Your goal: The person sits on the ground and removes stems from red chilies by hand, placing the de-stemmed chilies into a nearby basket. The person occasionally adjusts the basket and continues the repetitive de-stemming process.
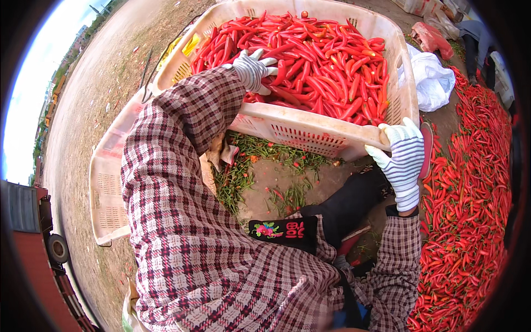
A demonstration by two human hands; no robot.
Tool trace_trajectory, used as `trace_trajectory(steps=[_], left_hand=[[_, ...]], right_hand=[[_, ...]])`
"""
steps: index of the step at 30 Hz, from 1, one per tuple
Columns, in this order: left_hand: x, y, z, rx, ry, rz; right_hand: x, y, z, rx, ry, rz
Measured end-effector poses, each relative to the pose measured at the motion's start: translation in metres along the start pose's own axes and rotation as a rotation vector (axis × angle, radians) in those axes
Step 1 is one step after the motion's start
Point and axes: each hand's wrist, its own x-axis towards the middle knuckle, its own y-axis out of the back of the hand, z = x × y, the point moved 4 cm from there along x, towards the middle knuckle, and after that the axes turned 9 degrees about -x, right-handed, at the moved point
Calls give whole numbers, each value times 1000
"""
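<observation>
A pale plastic crate [307,133] with slotted walls stands before me, filled with red chili peppers [323,70]. My left hand [252,71], in a striped knit glove, rests on the peppers near the crate's left side. Its fingers are spread, and no pepper is plainly held in it. At the crate's near right corner, my right hand [400,159] grips the rim, with the thumb on the near side. That hand wears a white glove with dark stripes.
Loose red peppers cover the ground [464,224] at the right. Green stems [236,178] lie below the crate. Another crate [110,182] is at the left. A white plastic bag [429,79] lies beyond the right wall, and a person [477,45] bends farther off. A truck [33,240] stands far left.
</observation>
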Motion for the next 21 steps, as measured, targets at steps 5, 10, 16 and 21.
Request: trace_trajectory(steps=[5,10,16,21], left_hand=[[-27,-10,-68,-141,237,91],[-38,-9,-84,-322,515,163],[-4,-17,-63,-379,514,315],[8,-11,-80,-283,528,368]], right_hand=[[-5,0,1,-21,20,29],[-5,2,2,-9,11,18],[-4,7,2,-20,17,33],[-6,7,3,11,4,15]])
